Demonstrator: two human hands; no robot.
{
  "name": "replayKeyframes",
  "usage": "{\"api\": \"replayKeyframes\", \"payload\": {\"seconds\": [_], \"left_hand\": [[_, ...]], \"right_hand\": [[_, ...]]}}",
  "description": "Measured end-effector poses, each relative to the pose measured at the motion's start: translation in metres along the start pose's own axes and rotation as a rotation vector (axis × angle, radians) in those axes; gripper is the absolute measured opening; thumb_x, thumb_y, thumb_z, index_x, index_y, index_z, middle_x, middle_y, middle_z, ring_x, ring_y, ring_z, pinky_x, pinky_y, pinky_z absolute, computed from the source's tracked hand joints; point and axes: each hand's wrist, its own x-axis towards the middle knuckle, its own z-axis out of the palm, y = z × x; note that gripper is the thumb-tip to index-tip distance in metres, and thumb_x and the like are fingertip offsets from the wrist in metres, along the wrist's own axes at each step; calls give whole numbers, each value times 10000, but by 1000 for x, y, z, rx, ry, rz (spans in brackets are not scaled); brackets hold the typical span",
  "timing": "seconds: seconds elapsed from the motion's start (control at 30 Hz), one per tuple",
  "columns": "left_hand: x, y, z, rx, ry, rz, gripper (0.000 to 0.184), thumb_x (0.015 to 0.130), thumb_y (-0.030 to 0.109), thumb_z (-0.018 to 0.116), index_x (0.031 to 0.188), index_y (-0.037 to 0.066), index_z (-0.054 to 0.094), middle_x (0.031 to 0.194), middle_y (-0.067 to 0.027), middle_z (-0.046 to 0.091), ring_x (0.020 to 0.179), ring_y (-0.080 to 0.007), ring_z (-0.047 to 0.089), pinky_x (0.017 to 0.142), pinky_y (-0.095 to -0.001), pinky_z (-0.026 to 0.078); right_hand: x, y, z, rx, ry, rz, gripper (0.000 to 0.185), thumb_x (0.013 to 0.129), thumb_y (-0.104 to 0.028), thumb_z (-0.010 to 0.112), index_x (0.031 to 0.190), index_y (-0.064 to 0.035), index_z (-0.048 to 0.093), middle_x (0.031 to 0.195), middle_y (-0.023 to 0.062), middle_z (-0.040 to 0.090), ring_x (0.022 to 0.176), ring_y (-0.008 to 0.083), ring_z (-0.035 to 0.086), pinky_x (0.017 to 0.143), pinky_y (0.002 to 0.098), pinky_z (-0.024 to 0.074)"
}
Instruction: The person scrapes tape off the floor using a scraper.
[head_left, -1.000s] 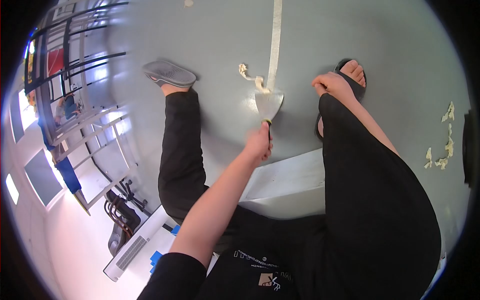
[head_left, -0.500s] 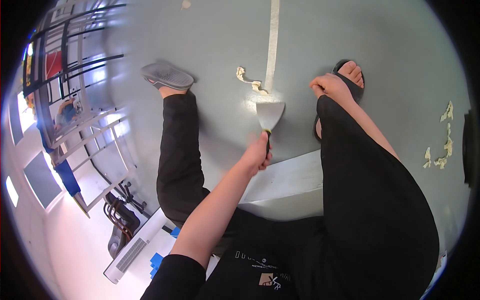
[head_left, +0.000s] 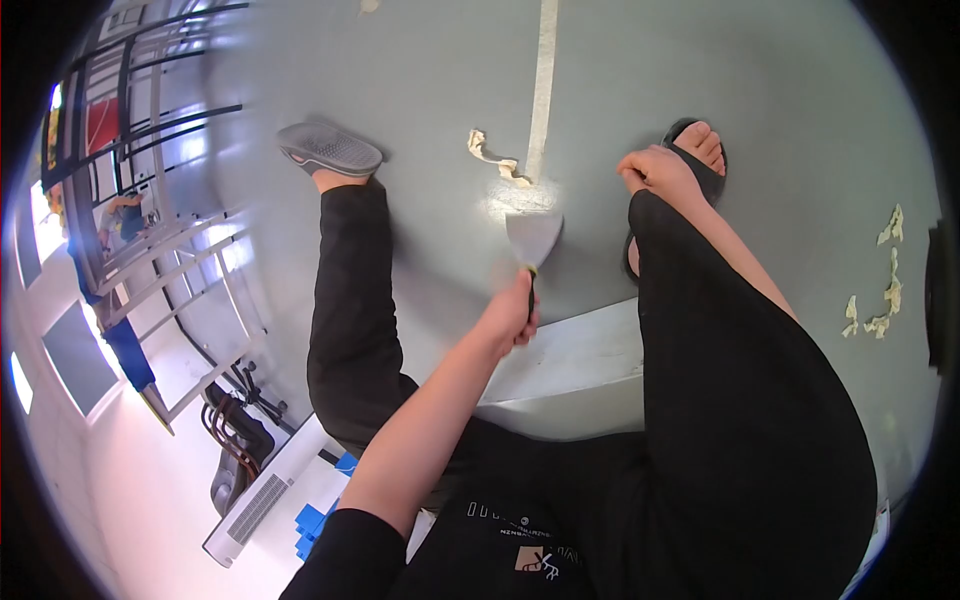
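Wrapping closed around the handle of a scraper (head_left: 534, 237), the left hand (head_left: 513, 310) has it firmly; the blade points ahead of the grip, over the floor (head_left: 450, 60). Beyond the blade, apart from it, lie a crumpled curl (head_left: 485, 154) and the near end of a pale tape strip (head_left: 544, 85). Right of the grip, the right hand (head_left: 665, 172) has bent fingers; I cannot tell whether it holds anything.

scraper (head_left: 533, 238), blade forward | pale strip (head_left: 542, 90), straight | crumpled scrap (head_left: 510, 170) beside strip
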Motion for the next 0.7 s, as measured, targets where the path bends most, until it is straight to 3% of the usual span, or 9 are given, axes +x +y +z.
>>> {"api": "replayKeyframes", "payload": {"seconds": [0.13, 0.23, 0.33, 0.57, 0.7], "left_hand": [[-4, -25, -7, 156, -29, -109, 525, 976, 592, 319, 853, 103, 465, 614, -5, 441, 456, -107, 364, 419, -273, 280], [17, 14, -20, 126, -3, 14, 530, 973, 601, 326, 852, 104, 464, 613, -4, 442, 441, -104, 349, 405, -271, 262], [23, 49, -25, 144, -8, -8, 515, 962, 632, 339, 852, 146, 469, 613, 21, 448, 471, -90, 363, 424, -253, 267], [-1, -41, -4, 114, -83, -65, 534, 963, 608, 364, 850, 98, 469, 580, -11, 428, 403, -113, 346, 375, -271, 268], [24, -13, -7, 134, 0, 49, 518, 971, 601, 342, 861, 112, 472, 583, 1, 431, 429, -102, 355, 394, -255, 259]], "right_hand": [[-2, 6, 2, 1, 0, -45, 75, 779, -89, 605, 818, -71, 667, 774, 99, 663, 810, 295, 620, 742, 403, 488], [0, -1, -2, 2, -7, -65, 75, 781, -84, 604, 821, -71, 667, 776, 101, 662, 809, 295, 619, 742, 401, 488], [0, -2, -4, -10, -21, -36, 79, 783, -85, 603, 827, -75, 668, 785, 100, 663, 815, 293, 617, 742, 399, 487], [-1, 8, 3, 3, -30, -31, 87, 785, -98, 602, 837, -84, 671, 766, 94, 651, 822, 292, 612, 754, 395, 484], [-2, 5, 1, -15, -9, -52, 87, 783, -99, 604, 836, -86, 672, 758, 91, 645, 818, 290, 611, 754, 394, 484]]}}
